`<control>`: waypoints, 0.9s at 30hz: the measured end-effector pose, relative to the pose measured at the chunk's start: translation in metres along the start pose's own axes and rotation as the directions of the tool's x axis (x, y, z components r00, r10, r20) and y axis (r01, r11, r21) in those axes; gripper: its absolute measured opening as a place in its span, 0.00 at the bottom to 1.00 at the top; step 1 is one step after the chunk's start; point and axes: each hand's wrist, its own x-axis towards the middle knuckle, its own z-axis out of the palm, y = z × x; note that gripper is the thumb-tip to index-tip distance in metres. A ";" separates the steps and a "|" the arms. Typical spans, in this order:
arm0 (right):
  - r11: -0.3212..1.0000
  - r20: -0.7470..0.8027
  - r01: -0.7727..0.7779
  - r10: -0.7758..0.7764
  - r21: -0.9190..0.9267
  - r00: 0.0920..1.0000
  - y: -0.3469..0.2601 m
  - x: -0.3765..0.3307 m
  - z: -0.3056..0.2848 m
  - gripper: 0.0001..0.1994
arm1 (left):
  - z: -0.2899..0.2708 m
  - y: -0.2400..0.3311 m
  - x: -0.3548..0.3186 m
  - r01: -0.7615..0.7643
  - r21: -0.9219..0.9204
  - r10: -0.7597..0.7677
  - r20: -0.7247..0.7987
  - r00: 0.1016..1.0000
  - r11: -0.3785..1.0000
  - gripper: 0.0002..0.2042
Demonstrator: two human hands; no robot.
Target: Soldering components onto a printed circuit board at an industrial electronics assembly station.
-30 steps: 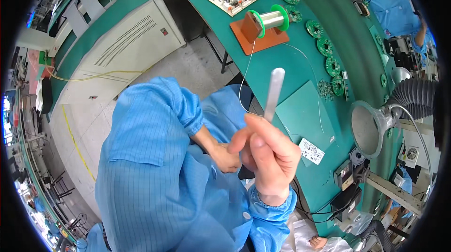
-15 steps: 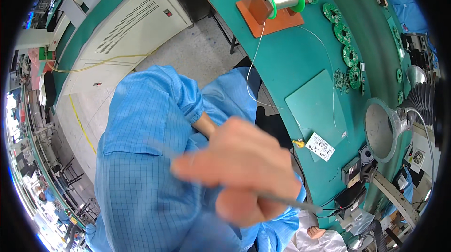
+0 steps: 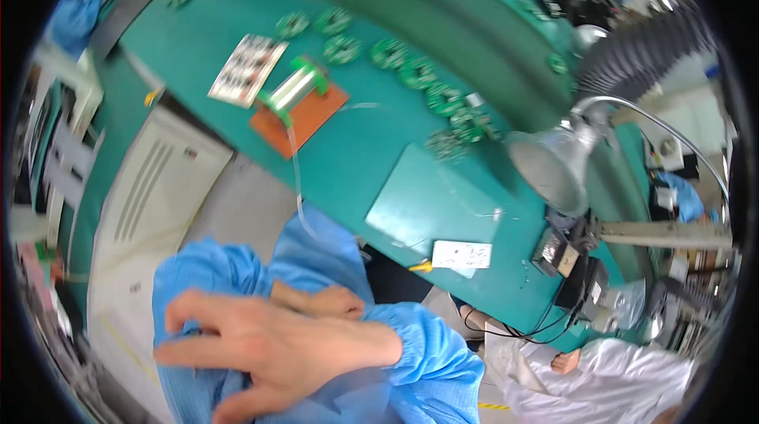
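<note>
My right hand (image 3: 265, 349) is raised close to the camera above my lap, its fingers spread and nothing seen between them. Motion blurs its edges. Lower down, my left hand (image 3: 338, 301) rests by my blue sleeve, partly behind the right wrist. Its fingers look curled, and anything inside them is hidden. On the green bench past my knees stands a spool of silvery wire (image 3: 292, 90) with green flanges on a reddish-brown stand (image 3: 316, 117). Its loose end hangs toward my lap. A white circuit board (image 3: 462, 255) lies at the near edge beside a small yellow piece (image 3: 421, 266).
Several round green circuit boards (image 3: 417, 73) line the back of the green bench. A populated board (image 3: 248, 68) lies left of the spool. At the right are a lamp-shaped metal hood (image 3: 549, 167) and black boxes (image 3: 554, 252). A co-worker in a white coat (image 3: 585, 392) sits at lower right.
My view has swung, moving the bench leftward. My right hand has moved down and left; its fingers were closed around a thin grey rod-like thing and now are spread, with the rod out of sight.
</note>
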 end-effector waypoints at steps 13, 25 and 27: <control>0.958 0.049 -0.189 0.183 0.214 0.982 0.035 -0.014 0.000 0.05 | -0.073 0.039 0.023 -0.200 0.179 0.219 -0.096 0.971 0.963 0.08; 0.991 -0.173 -0.109 0.121 0.077 0.977 0.016 -0.029 0.019 0.08 | -0.121 0.096 -0.031 -0.229 0.216 0.290 -0.319 0.902 0.949 0.07; 0.997 -0.224 -0.062 0.070 0.045 0.972 -0.003 -0.054 0.006 0.11 | -0.124 0.113 -0.048 -0.215 0.192 0.270 -0.342 0.900 0.958 0.08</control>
